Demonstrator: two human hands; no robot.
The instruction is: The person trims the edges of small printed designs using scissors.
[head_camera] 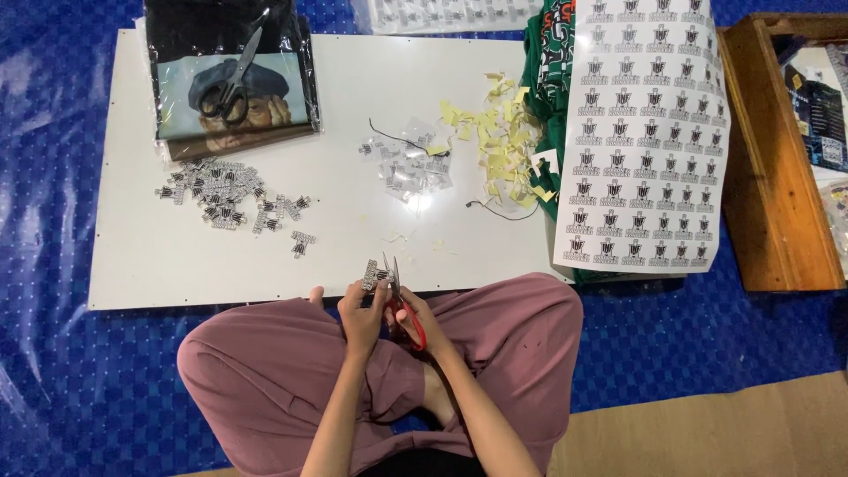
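Head view: right hand [413, 320] is gripping red-handled scissors [402, 300], trimming a small printed sticker piece [374, 275] pinched by the left hand [362, 316]; next, I judge, it needs turning carefully.

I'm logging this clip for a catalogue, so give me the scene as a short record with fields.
setting: white board on blue sheet, person seated cross-legged
left hand: holds a small printed sticker piece
right hand: grips red-handled scissors, blades at the piece
cut pieces: pile of cut stickers at board's left
scraps: yellow paper bits
uncut stock: sticker sheet at right
spare tool: black scissors on a bagged picture
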